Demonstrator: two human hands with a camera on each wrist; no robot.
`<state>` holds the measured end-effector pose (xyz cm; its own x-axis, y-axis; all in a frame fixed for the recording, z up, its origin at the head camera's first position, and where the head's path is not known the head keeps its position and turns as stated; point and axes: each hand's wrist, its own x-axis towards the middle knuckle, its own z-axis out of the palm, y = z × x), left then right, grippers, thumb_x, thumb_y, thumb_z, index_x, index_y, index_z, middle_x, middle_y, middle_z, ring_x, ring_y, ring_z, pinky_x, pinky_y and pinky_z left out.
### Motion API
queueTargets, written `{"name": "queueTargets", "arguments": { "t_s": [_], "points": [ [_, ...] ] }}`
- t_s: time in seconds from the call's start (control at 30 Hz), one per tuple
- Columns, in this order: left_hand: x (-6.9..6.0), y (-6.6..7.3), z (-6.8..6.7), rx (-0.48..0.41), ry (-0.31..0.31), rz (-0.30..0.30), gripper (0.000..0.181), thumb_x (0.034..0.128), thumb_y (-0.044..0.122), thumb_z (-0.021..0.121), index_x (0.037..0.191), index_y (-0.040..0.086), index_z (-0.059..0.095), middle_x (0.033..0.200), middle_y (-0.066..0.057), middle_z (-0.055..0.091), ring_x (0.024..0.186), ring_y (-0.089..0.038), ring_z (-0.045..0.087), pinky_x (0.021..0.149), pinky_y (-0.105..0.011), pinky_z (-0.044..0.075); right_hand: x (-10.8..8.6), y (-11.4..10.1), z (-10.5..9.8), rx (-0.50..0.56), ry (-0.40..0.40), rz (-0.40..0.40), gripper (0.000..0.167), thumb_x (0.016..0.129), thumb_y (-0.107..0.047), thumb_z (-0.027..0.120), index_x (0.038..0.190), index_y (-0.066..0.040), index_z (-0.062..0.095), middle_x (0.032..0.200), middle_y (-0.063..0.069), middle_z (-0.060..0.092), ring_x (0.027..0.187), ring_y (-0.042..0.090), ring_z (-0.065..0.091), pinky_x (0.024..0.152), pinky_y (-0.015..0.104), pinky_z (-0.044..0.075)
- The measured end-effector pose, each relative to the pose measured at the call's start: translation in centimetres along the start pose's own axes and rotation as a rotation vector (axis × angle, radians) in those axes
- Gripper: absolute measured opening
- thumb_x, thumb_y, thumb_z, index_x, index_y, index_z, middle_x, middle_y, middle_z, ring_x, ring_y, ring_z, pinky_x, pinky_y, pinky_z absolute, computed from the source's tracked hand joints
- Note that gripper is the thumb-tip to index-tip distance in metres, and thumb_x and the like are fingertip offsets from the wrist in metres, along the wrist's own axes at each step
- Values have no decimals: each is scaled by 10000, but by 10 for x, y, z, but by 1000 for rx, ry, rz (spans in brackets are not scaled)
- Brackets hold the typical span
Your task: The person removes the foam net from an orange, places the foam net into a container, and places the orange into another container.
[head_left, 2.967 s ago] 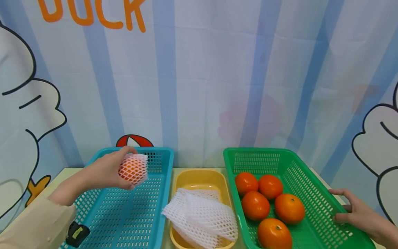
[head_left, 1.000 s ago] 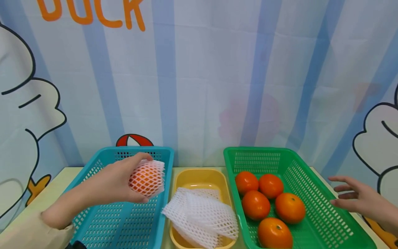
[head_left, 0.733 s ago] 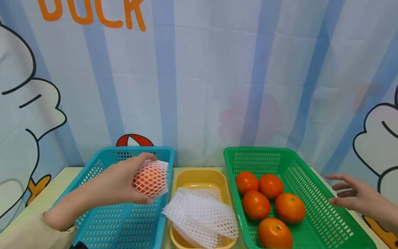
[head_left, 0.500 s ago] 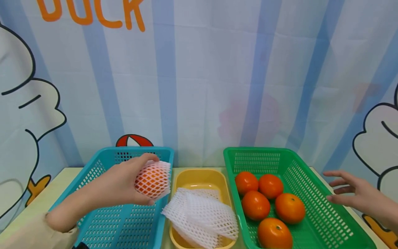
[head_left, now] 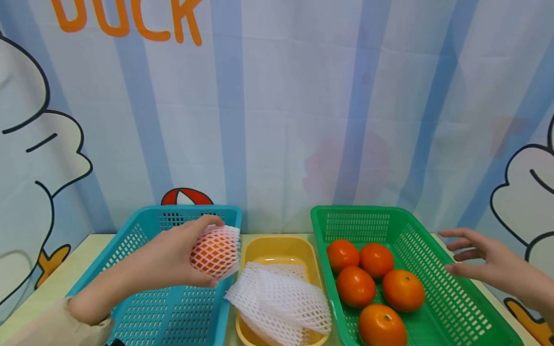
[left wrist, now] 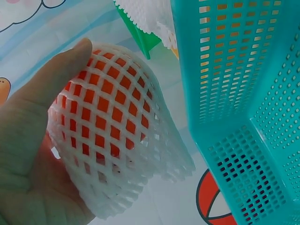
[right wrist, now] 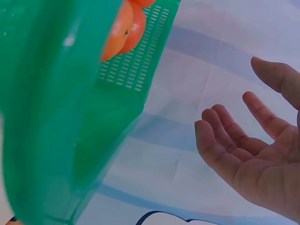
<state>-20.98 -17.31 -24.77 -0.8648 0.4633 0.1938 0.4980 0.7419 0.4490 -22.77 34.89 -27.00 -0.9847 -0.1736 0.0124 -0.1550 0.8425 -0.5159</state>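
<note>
My left hand (head_left: 182,252) holds an orange (head_left: 214,252) wrapped in a white foam net sleeve, above the right part of the blue basket (head_left: 235,226). In the left wrist view, the thumb and palm lie round the netted orange (left wrist: 105,110), and the sleeve's loose end hangs past the fruit. My right hand (head_left: 489,259) hovers over the right rim of the green basket (head_left: 459,283), its fingers relaxed and nothing in it. Several bare oranges (head_left: 403,290) lie in that green basket. Between the baskets, white foam net sleeves (head_left: 281,300) are heaped on a yellow tray (head_left: 277,245).
A pale tabletop (head_left: 93,242) carries both baskets and the tray. Close behind them hangs a striped backdrop cloth (head_left: 277,120) with cartoon prints. The sleeve heap overhangs the tray's left rim, near the blue basket's right rim.
Over the last three seconds my left hand has carried the netted orange to the right. My right hand has come off the green basket's rim and risen, drifting left.
</note>
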Motion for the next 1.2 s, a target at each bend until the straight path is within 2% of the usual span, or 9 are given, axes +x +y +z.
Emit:
{"name": "queueTargets", "arguments": {
  "t_s": [0.23, 0.63, 0.9, 1.2],
  "points": [
    [1, 1, 1, -2, -2, 8, 807, 623, 369, 850, 1274, 183, 412, 1118, -9, 547, 862, -136, 543, 635, -256, 482, 0, -14, 2, 2, 14, -71, 679, 879, -238, 652, 1394, 33, 302, 1207, 345, 450, 991, 448, 539, 687, 469, 502],
    [7, 8, 3, -4, -8, 18, 794, 628, 372, 848, 1272, 189, 419, 1117, 10, 545, 873, -134, 537, 636, -249, 482, 7, -26, 2, 65, -28, -97, 685, 872, -283, 656, 1412, -44, 310, 1245, 272, 462, 1056, 422, 517, 718, 472, 497],
    [10, 11, 5, 6, -1, 47, 775, 643, 330, 843, 1278, 195, 419, 1128, 16, 546, 891, -124, 536, 658, -250, 483, 10, -37, 0, 105, -39, -172, 638, 888, -188, 639, 1402, -1, 310, 1222, 257, 474, 1042, 400, 524, 713, 453, 503],
    [13, 12, 7, -11, -19, 58, 785, 643, 326, 847, 1282, 183, 415, 1137, 19, 543, 899, -122, 537, 670, -253, 486, 12, -51, 0, 127, -28, -222, 597, 885, -167, 641, 1389, -42, 348, 1237, 229, 480, 1057, 371, 523, 720, 452, 498]
  ]
}}
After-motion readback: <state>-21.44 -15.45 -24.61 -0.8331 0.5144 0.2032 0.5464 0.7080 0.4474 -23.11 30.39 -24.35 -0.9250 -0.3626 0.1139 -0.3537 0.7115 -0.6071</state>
